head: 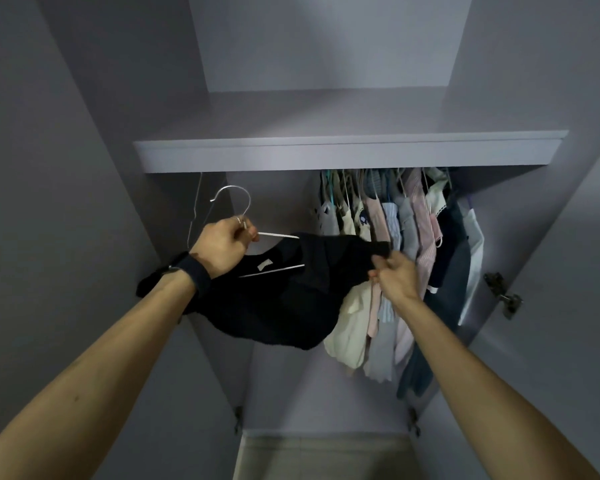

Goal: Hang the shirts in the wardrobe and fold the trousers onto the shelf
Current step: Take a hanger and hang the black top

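Note:
A black shirt (284, 292) hangs on a silver wire hanger (234, 199) in front of the open wardrobe. My left hand (222, 245) grips the hanger at its neck, just below the hook. My right hand (394, 275) pinches the shirt's right shoulder edge, holding it out to the right. A white label shows inside the collar. The hanger's hook is below the shelf (326, 154) and hangs on nothing; the rail itself is hidden behind the shelf front.
Several shirts (395, 244) in pale and dark colours hang packed at the right under the shelf. One bare wire hanger (195, 209) hangs at the left. The wardrobe doors stand open on both sides, with a hinge (503, 294) on the right.

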